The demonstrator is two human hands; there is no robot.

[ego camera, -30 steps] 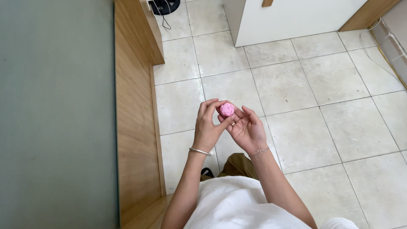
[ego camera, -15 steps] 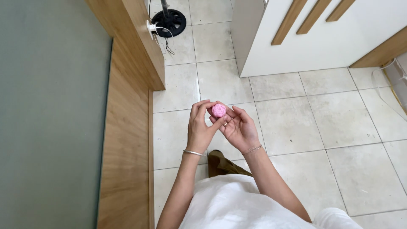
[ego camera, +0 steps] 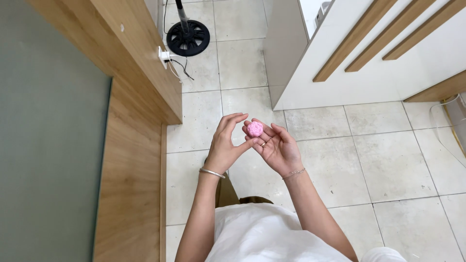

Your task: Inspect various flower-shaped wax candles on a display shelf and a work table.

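Note:
A small pink rounded object (ego camera: 254, 128) with a bumpy, flower-like surface sits between the fingertips of both hands, held out in front of my body above the tiled floor. My left hand (ego camera: 226, 144) pinches it from the left, thumb underneath and fingers curled over the top. My right hand (ego camera: 276, 146) cradles it from the right, palm turned up, with a ring on one finger. A thin bangle circles the left wrist and a fine chain bracelet the right wrist.
A wooden counter (ego camera: 128, 145) with a grey-green top runs along the left. A black round fan base (ego camera: 188, 37) and a wall socket with cables (ego camera: 165, 56) lie at the far end. A white cabinet with wooden slats (ego camera: 359, 58) stands at upper right.
The view has tilted forward, showing more of the fan base and the white cabinet. Both hands keep the pink object between them, with the fingers slightly more spread.

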